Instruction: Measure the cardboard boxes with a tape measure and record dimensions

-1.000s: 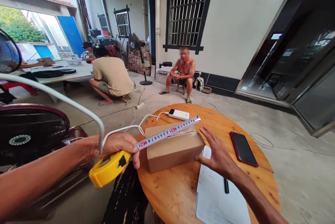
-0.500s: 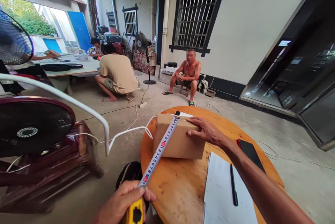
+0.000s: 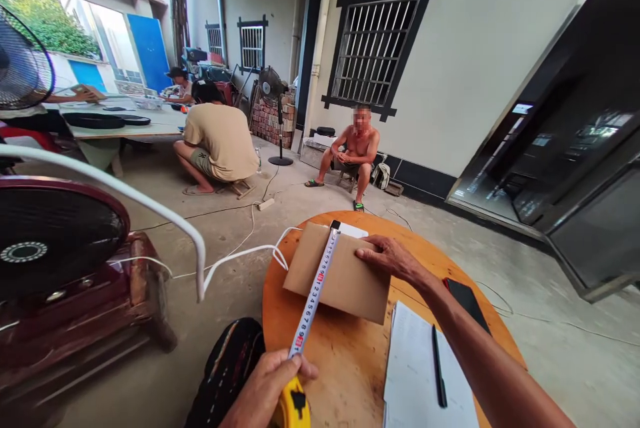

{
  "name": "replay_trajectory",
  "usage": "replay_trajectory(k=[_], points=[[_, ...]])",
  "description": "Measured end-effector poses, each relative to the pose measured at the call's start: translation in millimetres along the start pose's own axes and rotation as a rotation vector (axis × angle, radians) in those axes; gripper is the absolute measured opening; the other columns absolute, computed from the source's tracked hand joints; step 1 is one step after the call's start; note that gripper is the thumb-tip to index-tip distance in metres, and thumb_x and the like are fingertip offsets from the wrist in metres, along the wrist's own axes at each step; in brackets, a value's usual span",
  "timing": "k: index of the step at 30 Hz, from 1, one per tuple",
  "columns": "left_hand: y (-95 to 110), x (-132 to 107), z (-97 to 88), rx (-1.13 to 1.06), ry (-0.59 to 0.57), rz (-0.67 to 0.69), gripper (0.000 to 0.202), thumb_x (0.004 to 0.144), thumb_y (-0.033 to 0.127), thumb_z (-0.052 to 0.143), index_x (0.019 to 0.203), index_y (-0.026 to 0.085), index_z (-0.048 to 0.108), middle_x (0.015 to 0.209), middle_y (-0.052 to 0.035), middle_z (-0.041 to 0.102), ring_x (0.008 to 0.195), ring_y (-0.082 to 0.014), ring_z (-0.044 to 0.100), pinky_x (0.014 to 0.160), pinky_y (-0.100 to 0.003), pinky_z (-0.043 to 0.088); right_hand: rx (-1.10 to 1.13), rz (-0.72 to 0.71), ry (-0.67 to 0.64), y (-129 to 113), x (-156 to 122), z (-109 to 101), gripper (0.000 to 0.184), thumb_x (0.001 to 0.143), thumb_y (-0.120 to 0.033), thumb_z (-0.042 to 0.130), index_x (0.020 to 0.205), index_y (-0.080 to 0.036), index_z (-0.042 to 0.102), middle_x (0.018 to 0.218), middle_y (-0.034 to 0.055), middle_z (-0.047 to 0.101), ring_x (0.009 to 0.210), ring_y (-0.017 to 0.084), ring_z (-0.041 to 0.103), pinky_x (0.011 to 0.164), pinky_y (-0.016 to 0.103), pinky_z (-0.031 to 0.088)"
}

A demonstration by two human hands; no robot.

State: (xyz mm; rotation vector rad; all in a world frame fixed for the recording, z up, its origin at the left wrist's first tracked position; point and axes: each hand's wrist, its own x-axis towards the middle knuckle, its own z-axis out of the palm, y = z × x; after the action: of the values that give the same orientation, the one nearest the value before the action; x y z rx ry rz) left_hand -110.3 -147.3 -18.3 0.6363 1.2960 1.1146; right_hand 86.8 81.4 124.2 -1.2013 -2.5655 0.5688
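Observation:
A yellow tape measure (image 3: 295, 401) is in my left hand (image 3: 275, 381), closed around it at the table's near left edge. Its silver blade (image 3: 313, 298) runs out over the face of a brown cardboard box (image 3: 345, 275), and the hooked end lies at the box's far top edge. My right hand (image 3: 387, 256) grips the upper right edge of the box, thumb on the near face; its other fingers are partly hidden behind. The box sits tilted on the round wooden table (image 3: 335, 361). Behind it, a white object with a black corner (image 3: 350, 229) partly shows.
Paper sheets (image 3: 415, 375) with a black pen (image 3: 439, 365) lie at the right, and a dark phone (image 3: 467, 305) beyond my forearm. A white curved tube (image 3: 150, 191) and a dark red fan (image 3: 50, 235) stand left. Several people sit farther off; one (image 3: 357, 145) faces the table.
The box has tipped, its broad face now turned more upward and its near edge slanting. My left hand has shifted right with the tape measure. The view has moved slightly.

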Motion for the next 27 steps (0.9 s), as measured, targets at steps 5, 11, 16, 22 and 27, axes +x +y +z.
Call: replay_trajectory(k=[5,11,16,22,27], points=[[2,1,1.6,0.045,0.058,0.019,0.047,0.067,0.059,0.061,0.082,0.016,0.071,0.086,-0.0093,0.071,0.075,-0.0243,0.064,0.069,-0.032,0.048,-0.026,-0.047,0.029,-10,-3,4,0.041,0.083,-0.052,0.050,0.113,-0.028,0.066,0.109,0.0050,0.068,0.097,0.028,0.062,0.078,0.036,0.045],[-8,1,5.2,0.076,0.065,0.038,0.043,0.070,0.057,0.059,0.081,0.017,0.071,0.089,-0.0089,0.071,0.078,-0.0239,0.063,0.072,-0.031,0.047,-0.009,-0.076,0.016,-4,-3,0,0.042,0.088,-0.053,0.043,0.113,-0.029,0.066,0.114,0.0028,0.067,0.099,0.027,0.062,0.082,0.037,0.045],[-10,3,16.6,0.101,0.101,0.043,0.040,0.070,0.055,0.059,0.078,0.018,0.071,0.090,-0.0089,0.071,0.083,-0.0254,0.062,0.075,-0.032,0.045,-0.009,-0.070,0.012,1,-1,1,0.044,0.087,-0.055,0.042,0.115,-0.029,0.065,0.113,0.0032,0.067,0.099,0.027,0.062,0.083,0.038,0.045],[-8,3,23.3,0.128,0.095,0.067,0.034,0.077,0.048,0.055,0.078,0.017,0.070,0.092,-0.0103,0.069,0.093,-0.0268,0.060,0.082,-0.033,0.042,-0.034,-0.060,0.020,1,-1,2,0.050,0.086,-0.059,0.041,0.118,-0.027,0.064,0.113,0.0049,0.067,0.099,0.028,0.062,0.080,0.037,0.046],[-18,2,18.1,0.110,0.103,0.066,0.045,0.072,0.057,0.057,0.084,0.016,0.071,0.090,-0.0094,0.069,0.085,-0.0259,0.063,0.078,-0.034,0.045,-0.093,-0.072,0.028,-3,-3,3,0.043,0.088,-0.053,0.041,0.113,-0.028,0.066,0.109,0.0036,0.069,0.095,0.026,0.063,0.077,0.035,0.047]])
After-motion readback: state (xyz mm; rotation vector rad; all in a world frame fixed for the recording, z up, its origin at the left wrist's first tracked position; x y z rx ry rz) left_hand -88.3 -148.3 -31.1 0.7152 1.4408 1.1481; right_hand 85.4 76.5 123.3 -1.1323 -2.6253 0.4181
